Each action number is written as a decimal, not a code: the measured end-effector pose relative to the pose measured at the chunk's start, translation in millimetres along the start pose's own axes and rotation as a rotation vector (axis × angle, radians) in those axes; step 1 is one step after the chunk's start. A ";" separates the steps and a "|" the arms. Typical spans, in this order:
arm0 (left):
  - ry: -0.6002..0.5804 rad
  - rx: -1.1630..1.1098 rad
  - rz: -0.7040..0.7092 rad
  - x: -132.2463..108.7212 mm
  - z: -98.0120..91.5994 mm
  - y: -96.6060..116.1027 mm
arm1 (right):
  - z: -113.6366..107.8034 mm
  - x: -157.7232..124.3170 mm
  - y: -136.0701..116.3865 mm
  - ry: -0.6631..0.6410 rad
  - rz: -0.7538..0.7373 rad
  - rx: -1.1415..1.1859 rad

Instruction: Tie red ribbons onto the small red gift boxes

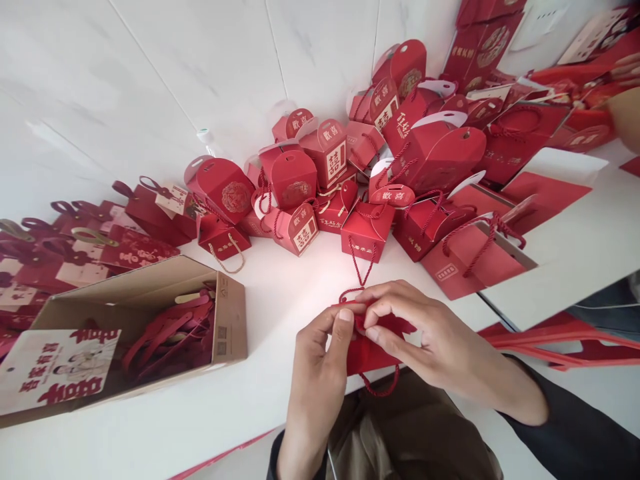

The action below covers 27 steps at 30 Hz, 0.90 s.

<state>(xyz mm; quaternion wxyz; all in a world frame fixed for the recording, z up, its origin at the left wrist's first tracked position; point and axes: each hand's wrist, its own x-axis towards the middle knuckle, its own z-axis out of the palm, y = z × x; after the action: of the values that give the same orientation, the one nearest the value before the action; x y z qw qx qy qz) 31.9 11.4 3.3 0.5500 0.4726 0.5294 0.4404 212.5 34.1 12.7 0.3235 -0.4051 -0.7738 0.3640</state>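
Observation:
At the table's front edge, a small red gift box (369,357) with twisted red cord handles sits between my hands. My left hand (323,363) grips its left side, thumb on top and fingers bent at the upper edge. From the right, my right hand (417,327) pinches the top of the box near its middle, thumb and fingertips together. The part under the fingertips is mostly hidden. One cord loop (383,387) hangs at the near side of the box.
Many assembled red boxes (367,230) crowd the wall side. An open cardboard carton (230,320) with ribbon-like straps (175,333) stands left, a printed card (65,367) on its near-left part. Red bags (150,213) line the far left. Another person's hand (627,70) shows at upper right.

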 end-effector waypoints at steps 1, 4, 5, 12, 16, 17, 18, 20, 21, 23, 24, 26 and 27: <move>-0.011 -0.007 -0.009 -0.1 -0.7 -0.4 | 0.2 -0.5 0.9 -0.004 0.013 0.011; -0.033 -0.026 -0.029 -0.7 -2.1 -1.0 | 1.3 -2.0 2.6 -0.018 0.054 0.025; -0.034 -0.028 -0.032 -0.9 -2.5 -1.0 | 1.6 -2.4 2.9 -0.019 0.074 0.025; 0.017 0.064 0.013 -2.5 -0.2 -0.8 | 1.3 1.6 1.6 0.002 0.145 -0.028; 0.202 0.303 0.212 -3.8 6.3 -9.7 | -0.3 3.2 -0.3 -0.020 0.189 0.011; 0.240 0.377 0.295 -4.0 7.9 -13.1 | -0.9 3.1 -0.6 -0.031 0.188 0.030; 0.268 0.443 0.379 -4.2 9.4 -16.7 | -1.7 2.9 -0.9 -0.046 0.189 0.049; 0.299 0.532 0.499 -4.9 11.9 -23.3 | -3.7 2.5 -1.1 -0.068 0.203 0.089; 0.313 0.559 0.528 -5.4 12.8 -26.2 | -4.7 2.5 -1.1 -0.075 0.223 0.108; 0.358 0.590 0.549 -6.7 14.1 -30.6 | -6.5 3.0 -0.5 -0.074 0.271 0.120; 0.376 0.600 0.565 -7.3 14.4 -32.2 | -7.1 3.6 -0.1 -0.078 0.280 0.108; 0.379 0.612 0.614 -7.8 14.3 -33.8 | -7.6 5.2 1.2 -0.093 0.248 0.054; 0.368 0.615 0.644 -7.6 13.9 -34.0 | -7.5 6.1 1.9 -0.103 0.221 0.026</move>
<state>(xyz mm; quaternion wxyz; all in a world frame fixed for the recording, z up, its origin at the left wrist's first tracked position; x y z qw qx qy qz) 44.9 -2.5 -29.0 0.1177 0.6674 0.5504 0.4876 216.5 42.4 16.3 0.2464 -0.4643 -0.7352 0.4280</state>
